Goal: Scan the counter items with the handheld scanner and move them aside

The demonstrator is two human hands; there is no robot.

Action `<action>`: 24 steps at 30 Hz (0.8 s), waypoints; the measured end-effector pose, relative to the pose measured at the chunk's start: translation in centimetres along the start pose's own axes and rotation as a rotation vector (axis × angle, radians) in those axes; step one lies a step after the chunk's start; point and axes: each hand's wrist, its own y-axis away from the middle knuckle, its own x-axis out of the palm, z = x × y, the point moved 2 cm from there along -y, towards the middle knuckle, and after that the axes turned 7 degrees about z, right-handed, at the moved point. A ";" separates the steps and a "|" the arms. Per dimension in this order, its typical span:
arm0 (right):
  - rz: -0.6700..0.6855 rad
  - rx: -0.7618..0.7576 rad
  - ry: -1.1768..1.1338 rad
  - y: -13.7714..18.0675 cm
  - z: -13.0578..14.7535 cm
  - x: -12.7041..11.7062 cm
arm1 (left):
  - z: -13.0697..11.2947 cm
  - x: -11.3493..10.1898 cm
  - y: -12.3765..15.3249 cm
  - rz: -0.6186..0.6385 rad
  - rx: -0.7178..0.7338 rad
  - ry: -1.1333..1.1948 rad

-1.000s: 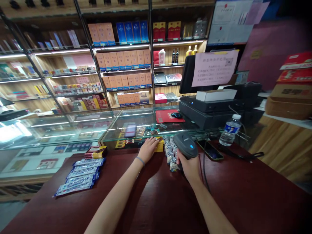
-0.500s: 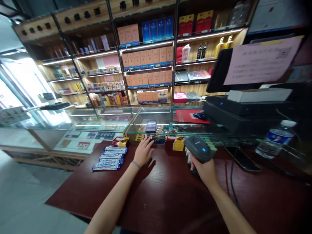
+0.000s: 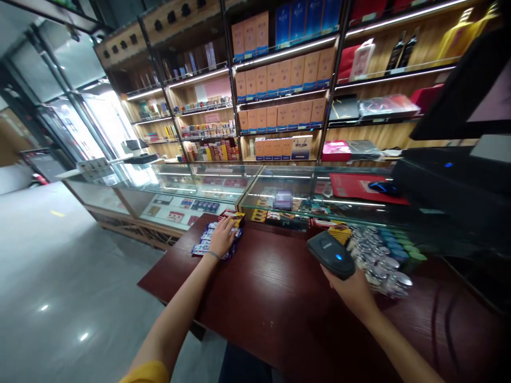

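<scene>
My right hand (image 3: 353, 291) is wrapped around the handle of a black barcode scanner (image 3: 330, 254) with a lit blue light. Over at the left end of the brown counter, my left hand (image 3: 222, 238) lies with its fingers stretched out on a row of blue-and-white packets (image 3: 202, 243). Its fingertips reach up to some red-and-yellow packs (image 3: 233, 214) behind the packets; whether they touch is hard to see. Behind the scanner stands a stack of red-and-yellow packs (image 3: 340, 232), partly hidden. Rows of small silver-lidded containers (image 3: 375, 260) stand to the right of it.
A glass display case (image 3: 191, 181) runs along the counter's far side, with a blurred phone-like device (image 3: 283, 199) on it. On the right are a red mat (image 3: 347, 186), a computer mouse (image 3: 383, 187) and a dark monitor (image 3: 451, 90). Boxed goods (image 3: 285, 117) fill the shelves behind.
The view has swung to the left. My left hand has moved left onto the blue-and-white packets. The scanner, still in my right hand, has shifted off the silver-lidded containers, which now show.
</scene>
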 end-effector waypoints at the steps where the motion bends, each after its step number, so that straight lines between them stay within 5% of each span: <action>1: 0.011 0.008 0.002 0.0 -0.3 0.2 | 0.7 0.0 -0.1 0.010 -0.004 -0.004; 7: -0.019 0.000 -0.023 -0.1 -1.1 0.5 | 3.0 0.6 -2.5 0.072 0.013 0.036; 18: -0.001 0.059 0.016 -0.1 -2.1 0.9 | 2.9 2.5 -5.5 0.223 -0.032 0.056; 24: 0.044 0.033 0.009 0.0 -2.0 1.0 | 0.5 0.5 -4.8 0.100 -0.091 0.185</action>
